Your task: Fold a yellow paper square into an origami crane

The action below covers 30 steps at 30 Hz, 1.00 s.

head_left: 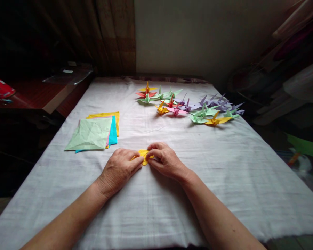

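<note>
A small piece of folded yellow origami paper (144, 158) lies low over the white cloth, between my two hands. My left hand (122, 165) closes on its left side, with thumb and fingers pressed on the paper. From the other side my right hand (165, 159) pinches the right part with curled fingers. Both hands partly cover the paper, so its full shape is hidden. Up and to the left of my left hand is a stack of creased square sheets (92, 133), pale green on top, with blue, pink and yellow edges showing.
Several folded paper cranes (198, 109) in green, purple, orange, red and pink stand at the back right of the cloth-covered table (240, 194). A brown wooden surface (41, 97) at the left holds a clear plastic packet (71, 73) and a red object (0, 86).
</note>
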Available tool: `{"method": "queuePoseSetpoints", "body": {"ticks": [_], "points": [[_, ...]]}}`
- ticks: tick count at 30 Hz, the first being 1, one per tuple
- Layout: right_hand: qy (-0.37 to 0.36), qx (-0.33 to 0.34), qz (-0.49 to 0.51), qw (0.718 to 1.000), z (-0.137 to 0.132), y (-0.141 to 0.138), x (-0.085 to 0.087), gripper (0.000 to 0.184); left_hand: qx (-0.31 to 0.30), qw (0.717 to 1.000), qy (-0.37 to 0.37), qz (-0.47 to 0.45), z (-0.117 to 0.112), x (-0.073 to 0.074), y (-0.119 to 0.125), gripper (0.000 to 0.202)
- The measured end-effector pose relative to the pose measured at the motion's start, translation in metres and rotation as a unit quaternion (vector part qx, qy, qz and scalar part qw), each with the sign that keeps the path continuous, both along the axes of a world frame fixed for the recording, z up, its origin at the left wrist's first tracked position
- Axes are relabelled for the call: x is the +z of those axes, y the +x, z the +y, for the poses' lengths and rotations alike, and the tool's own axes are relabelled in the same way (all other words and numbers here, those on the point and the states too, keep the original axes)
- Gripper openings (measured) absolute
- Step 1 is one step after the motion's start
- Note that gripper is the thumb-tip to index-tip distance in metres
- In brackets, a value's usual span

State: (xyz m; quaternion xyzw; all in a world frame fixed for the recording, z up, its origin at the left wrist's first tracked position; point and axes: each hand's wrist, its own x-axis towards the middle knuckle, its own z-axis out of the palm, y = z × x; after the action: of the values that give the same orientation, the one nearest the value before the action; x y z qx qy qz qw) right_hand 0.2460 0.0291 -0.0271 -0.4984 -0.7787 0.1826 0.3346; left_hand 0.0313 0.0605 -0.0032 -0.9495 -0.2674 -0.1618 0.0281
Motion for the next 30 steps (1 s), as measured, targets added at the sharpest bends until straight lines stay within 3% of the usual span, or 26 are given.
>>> {"method": "queuePoseSetpoints", "body": {"ticks": [8,11,18,22,26,30], "points": [[0.044,0.037,-0.078,0.995,0.000,0.005,0.004,0.009,0.005,1.000,-0.001,0.024,-0.001,0.005,0.001,0.018],[0.065,0.054,-0.129,0.988,0.001,0.006,0.006,0.015,-0.009,1.000,0.006,0.029,0.000,0.005,0.001,0.017],[0.088,0.038,-0.162,0.982,0.001,0.002,0.009,0.021,-0.016,0.998,0.047,0.025,-0.003,0.003,0.004,0.014],[0.086,0.031,-0.158,0.983,0.000,0.001,0.009,0.019,-0.009,0.998,0.058,0.012,-0.002,-0.002,0.007,0.013],[0.083,0.004,-0.124,0.989,0.003,0.001,0.004,0.013,0.032,0.999,-0.013,-0.021,0.002,-0.002,0.008,0.017],[0.040,-0.047,-0.021,0.998,0.003,-0.002,-0.002,0.011,0.072,0.994,-0.070,-0.033,0.007,0.001,0.010,0.017]]}}
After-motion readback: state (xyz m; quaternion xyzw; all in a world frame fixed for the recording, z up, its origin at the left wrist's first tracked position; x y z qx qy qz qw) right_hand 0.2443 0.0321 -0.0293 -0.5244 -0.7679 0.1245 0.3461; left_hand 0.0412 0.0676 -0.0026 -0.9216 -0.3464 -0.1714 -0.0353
